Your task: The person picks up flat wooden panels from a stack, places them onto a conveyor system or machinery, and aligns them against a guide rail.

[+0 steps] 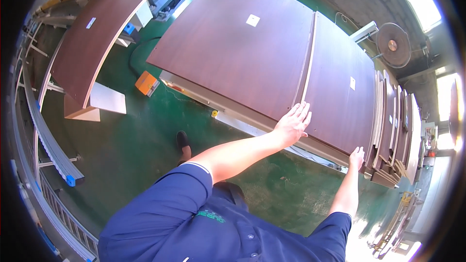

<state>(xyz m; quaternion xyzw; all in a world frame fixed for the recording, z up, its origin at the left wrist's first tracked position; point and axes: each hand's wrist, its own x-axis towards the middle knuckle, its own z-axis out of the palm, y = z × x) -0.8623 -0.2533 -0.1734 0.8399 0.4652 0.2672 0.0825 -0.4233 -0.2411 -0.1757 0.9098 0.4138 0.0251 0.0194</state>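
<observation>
Head view: the left hand point(292, 125) lies flat, fingers extended, by the seam point(307, 65); the right hand point(357, 158) meets the right panel's point(335, 92) corner, grip impossible to tell. Both brown panels already lie side by side on a bench point(214, 103), the left panel point(233, 43) apparently not yet flush with its neighbor.

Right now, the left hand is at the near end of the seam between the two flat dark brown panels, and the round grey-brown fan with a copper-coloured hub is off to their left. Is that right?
Only the fan's side is wrong: the head view shows the round grey-brown fan off to the right of the two flat dark brown panels. The left hand is where you say.
</observation>
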